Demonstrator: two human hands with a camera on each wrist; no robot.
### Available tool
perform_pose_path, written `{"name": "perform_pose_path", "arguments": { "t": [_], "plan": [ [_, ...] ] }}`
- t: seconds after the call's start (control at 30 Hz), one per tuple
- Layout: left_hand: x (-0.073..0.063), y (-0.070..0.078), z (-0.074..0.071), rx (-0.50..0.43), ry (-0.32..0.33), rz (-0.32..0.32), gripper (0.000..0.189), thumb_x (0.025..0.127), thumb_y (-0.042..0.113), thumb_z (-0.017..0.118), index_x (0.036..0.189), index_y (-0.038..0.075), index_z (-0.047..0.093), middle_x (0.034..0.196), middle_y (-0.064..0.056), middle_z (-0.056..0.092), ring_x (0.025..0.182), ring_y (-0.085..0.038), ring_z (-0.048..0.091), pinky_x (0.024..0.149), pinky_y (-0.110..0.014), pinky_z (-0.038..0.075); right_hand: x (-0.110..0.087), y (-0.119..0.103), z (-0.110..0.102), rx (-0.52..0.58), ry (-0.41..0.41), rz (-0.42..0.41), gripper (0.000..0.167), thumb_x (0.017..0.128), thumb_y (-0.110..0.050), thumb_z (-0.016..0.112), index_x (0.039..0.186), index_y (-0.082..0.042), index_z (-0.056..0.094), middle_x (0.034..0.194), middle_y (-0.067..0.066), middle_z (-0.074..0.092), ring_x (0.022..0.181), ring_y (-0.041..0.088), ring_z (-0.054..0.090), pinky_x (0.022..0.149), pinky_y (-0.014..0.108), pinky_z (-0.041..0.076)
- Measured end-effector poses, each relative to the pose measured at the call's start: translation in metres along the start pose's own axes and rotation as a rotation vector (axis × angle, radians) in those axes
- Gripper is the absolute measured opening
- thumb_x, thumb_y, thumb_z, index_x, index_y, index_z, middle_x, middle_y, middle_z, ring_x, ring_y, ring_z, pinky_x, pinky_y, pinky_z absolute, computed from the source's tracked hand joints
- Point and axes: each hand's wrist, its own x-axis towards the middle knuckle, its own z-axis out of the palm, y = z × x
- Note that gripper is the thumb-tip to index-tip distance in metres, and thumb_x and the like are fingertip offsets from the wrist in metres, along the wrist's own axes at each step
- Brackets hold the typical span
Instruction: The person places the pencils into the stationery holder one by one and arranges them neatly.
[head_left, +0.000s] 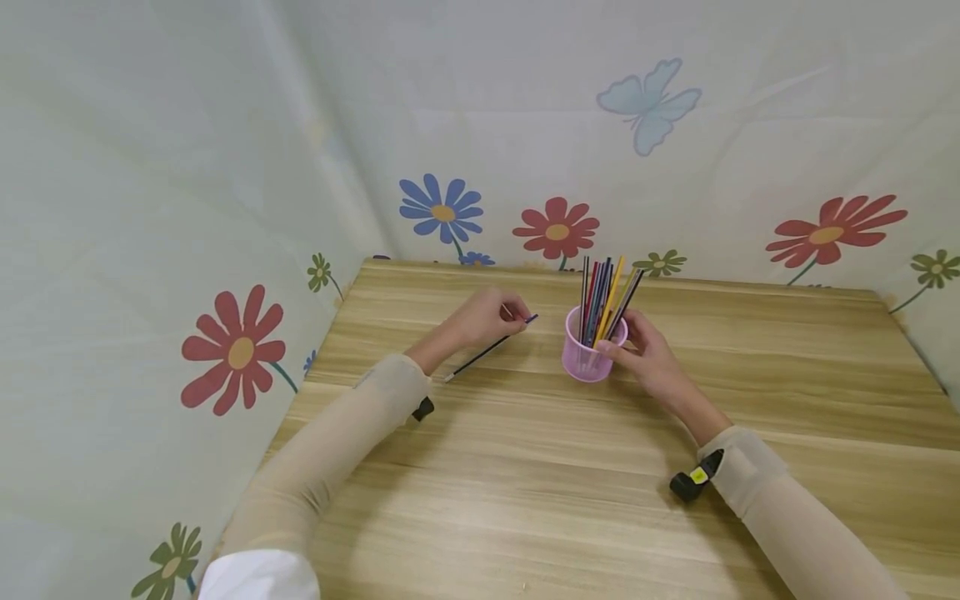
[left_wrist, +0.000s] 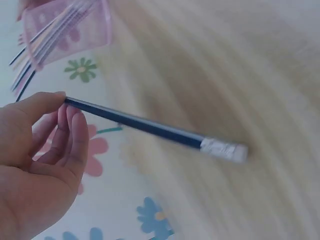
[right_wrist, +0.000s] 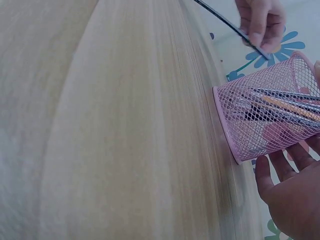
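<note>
Between thumb and fingertips my left hand (head_left: 483,318) pinches a dark pencil (head_left: 480,357), held slanted over the table. Its white eraser end, with a silvery band, points away from the hand in the left wrist view, and the short other end sticks out past the fingertips. To the right stands a pink mesh pencil cup (head_left: 587,364), filled with several upright pencils (head_left: 597,304), mostly dark with yellow and red among them. My right hand (head_left: 658,362) holds the cup at its right side, thumb near the front rim and fingers around the back.
Both hands work over a wood-grain table (head_left: 480,500) whose back edge meets a pale curtain (head_left: 510,108) printed with flowers and a butterfly. A second stretch of curtain runs along the left side. Black wrist cameras (head_left: 693,479) sit on the beige sleeves.
</note>
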Motion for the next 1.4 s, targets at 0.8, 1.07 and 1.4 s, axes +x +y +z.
{"name": "perform_pose_path", "arguments": {
  "t": [0.8, 1.07, 1.4],
  "plan": [
    [0.009, 0.076, -0.047, -0.118, 0.282, 0.269, 0.017, 0.099, 0.013, 0.077, 0.115, 0.007, 0.074, 0.102, 0.000, 0.074, 0.091, -0.010, 0.070, 0.084, -0.024, 0.059, -0.001, 0.002, 0.000, 0.015, 0.020, -0.003, 0.057, 0.103, -0.008, 0.070, 0.152, 0.001, 0.044, 0.149, 0.024, 0.054, 0.136, 0.021, 0.052, 0.102, 0.020, 0.049],
    [0.018, 0.110, -0.058, -0.213, 0.311, 0.274, 0.019, 0.100, 0.018, 0.076, 0.118, 0.011, 0.074, 0.104, 0.003, 0.074, 0.093, -0.007, 0.071, 0.087, -0.024, 0.059, 0.000, 0.003, -0.001, 0.015, 0.012, -0.003, 0.058, 0.103, -0.009, 0.071, 0.152, 0.002, 0.043, 0.150, 0.024, 0.053, 0.135, 0.019, 0.052, 0.102, 0.020, 0.050],
    [0.032, 0.140, -0.054, -0.458, 0.347, 0.288, 0.018, 0.099, 0.016, 0.077, 0.116, 0.010, 0.074, 0.101, -0.002, 0.078, 0.082, -0.022, 0.076, 0.064, -0.035, 0.059, 0.001, 0.003, -0.001, -0.001, 0.007, -0.008, 0.056, 0.103, -0.008, 0.070, 0.152, 0.001, 0.044, 0.149, 0.023, 0.054, 0.137, 0.024, 0.051, 0.104, 0.022, 0.049]
  ]
}}
